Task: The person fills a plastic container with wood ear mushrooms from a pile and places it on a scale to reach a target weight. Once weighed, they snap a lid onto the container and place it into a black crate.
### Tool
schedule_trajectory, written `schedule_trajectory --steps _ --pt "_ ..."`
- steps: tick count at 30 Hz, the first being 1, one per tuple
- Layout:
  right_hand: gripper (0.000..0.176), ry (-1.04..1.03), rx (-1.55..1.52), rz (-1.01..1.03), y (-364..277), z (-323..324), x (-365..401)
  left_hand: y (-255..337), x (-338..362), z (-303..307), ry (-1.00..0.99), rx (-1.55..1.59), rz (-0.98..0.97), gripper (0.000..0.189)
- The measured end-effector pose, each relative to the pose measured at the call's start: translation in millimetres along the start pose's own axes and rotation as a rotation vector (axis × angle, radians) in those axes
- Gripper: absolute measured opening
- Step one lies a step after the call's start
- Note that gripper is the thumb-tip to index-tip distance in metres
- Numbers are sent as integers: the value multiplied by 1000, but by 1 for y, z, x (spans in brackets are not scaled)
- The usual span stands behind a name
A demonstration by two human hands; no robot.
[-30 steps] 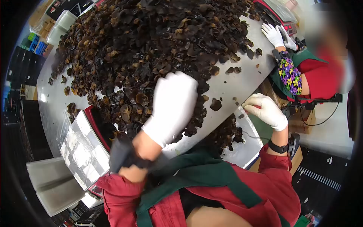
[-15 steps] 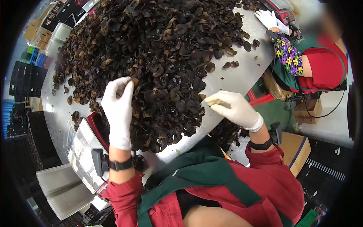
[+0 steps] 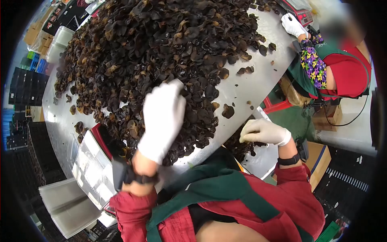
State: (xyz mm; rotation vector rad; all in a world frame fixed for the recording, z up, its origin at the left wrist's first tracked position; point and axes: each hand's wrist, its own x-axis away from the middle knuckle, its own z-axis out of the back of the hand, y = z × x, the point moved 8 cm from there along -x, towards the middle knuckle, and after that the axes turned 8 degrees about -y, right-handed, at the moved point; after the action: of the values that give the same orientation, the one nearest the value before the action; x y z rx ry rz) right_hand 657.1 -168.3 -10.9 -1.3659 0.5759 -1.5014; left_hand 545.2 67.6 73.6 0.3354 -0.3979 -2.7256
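A large heap of dark, wrinkled mushroom-like pieces [image 3: 133,52] covers much of the metal table [image 3: 238,92]. Over the front of the heap is my left hand [image 3: 163,117] in a white glove, blurred by motion, its fingers pointing away from me and their grip not readable. My right hand [image 3: 264,132], gloved in white, hangs past the table's edge above more dark pieces [image 3: 238,147] in a white container [image 3: 262,159]. Its fingers are bent down and pressed together; whatever they hold, if anything, is hidden. One loose piece [image 3: 227,111] lies on the metal near the edge.
A scale with a clear lid [image 3: 93,167] stands left of my left arm. Clear plastic trays [image 3: 70,205] are below it. At the upper right, a co-worker's gloved hand [image 3: 293,25] is beside a red scale [image 3: 305,17]. A red stool [image 3: 276,105] stands beyond the table edge.
My left hand has moved right across the heap. My right hand has shifted right and down, beyond the table edge. A loose piece now shows on the metal. The co-worker's hands have moved.
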Motion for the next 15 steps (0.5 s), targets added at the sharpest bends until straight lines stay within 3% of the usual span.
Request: schedule_trajectory --steps 2,3,5,7,12,14,15 --pt "23 64 -38 -4 -6 7 7 -46 -23 -5 81 -138 88 42" --pt "23 125 -76 -8 -7 12 11 -58 -29 -6 198 -213 66 32" --pt "22 164 -95 -26 -11 15 9 -100 -37 -29 81 -28 150 19" --pt "22 202 -23 17 -20 18 5 -99 -32 -9 227 101 170 7" --pt "24 377 33 178 -45 46 -36 -86 -3 33 280 273 312 10" --pt "33 422 -170 196 -68 56 -62 -61 11 44 267 321 282 8" --pt "43 452 -137 350 -88 55 -73 -46 19 45 257 371 250 6"
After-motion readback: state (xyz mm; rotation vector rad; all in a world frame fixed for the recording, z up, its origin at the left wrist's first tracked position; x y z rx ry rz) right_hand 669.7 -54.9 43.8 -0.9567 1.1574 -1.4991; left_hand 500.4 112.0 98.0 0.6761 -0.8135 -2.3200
